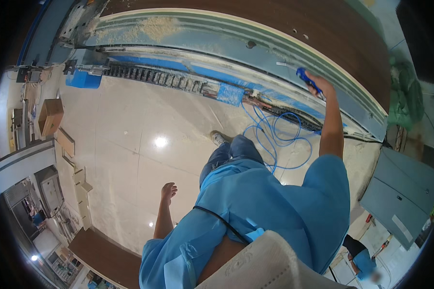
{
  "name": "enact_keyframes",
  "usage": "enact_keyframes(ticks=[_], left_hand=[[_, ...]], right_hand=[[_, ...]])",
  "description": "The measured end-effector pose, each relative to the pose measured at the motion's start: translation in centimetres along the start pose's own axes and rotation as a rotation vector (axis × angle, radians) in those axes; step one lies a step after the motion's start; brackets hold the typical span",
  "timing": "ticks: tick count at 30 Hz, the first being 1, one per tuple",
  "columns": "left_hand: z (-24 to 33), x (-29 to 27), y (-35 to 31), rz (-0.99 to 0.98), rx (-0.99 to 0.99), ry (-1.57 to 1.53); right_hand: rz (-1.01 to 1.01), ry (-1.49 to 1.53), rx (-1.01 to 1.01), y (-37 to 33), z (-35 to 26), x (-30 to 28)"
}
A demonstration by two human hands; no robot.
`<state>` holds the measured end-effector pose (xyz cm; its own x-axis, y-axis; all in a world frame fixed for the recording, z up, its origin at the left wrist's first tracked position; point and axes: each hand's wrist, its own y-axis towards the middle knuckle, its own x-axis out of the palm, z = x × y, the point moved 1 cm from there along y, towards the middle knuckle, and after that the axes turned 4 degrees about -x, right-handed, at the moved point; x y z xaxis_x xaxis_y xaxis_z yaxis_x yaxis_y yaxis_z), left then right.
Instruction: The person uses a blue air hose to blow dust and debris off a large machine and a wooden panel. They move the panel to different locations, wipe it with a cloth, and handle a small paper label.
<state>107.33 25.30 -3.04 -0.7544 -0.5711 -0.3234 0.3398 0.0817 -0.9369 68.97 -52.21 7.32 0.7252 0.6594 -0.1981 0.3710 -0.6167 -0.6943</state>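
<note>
Right hand (324, 85) stretched forward, clasped round blue tool (302, 74); left hand (168, 191) low, loosely half-curled.

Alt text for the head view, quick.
Blue-shirted person grips a small blue object in the right hand, near a long grey machine ledge with pale shavings. The left hand hangs empty over pale floor; blue hose or cable lies looped there.

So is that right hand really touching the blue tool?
Touching. The head view shows it: the person's right hand is wrapped around the blue tool, with blue parts poking out past the fingers.
</note>
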Motion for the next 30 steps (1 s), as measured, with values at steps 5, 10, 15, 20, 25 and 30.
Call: enact_keyframes(ticks=[5,10,15,20,25,30], left_hand=[[4.7,1.0,2.5,-0.077,0.079,-0.047],[14.7,1.0,2.6,-0.127,0.315,-0.062],[23.0,0.4,-0.2,-0.002,0.422,-0.128],[24.0,0.4,-1.8,0.069,0.390,-0.282],[16.1,1.5,-1.7,0.134,0.190,-0.453],[8.6,4.5,-1.2,0.026,-0.118,-0.574]], right_hand=[[-0.006,0.046,-0.036,0.7,-0.7,4.1],[-0.072,0.291,-0.047,7.7,-6.7,13.1],[-0.167,0.119,-0.221,16.9,-12.9,22.8],[-0.185,0.311,-0.228,25.1,-18.4,30.7],[-0.360,0.197,-0.200,28.9,-20.9,35.0],[-0.245,0.333,-0.166,31.2,-24.2,38.3]])
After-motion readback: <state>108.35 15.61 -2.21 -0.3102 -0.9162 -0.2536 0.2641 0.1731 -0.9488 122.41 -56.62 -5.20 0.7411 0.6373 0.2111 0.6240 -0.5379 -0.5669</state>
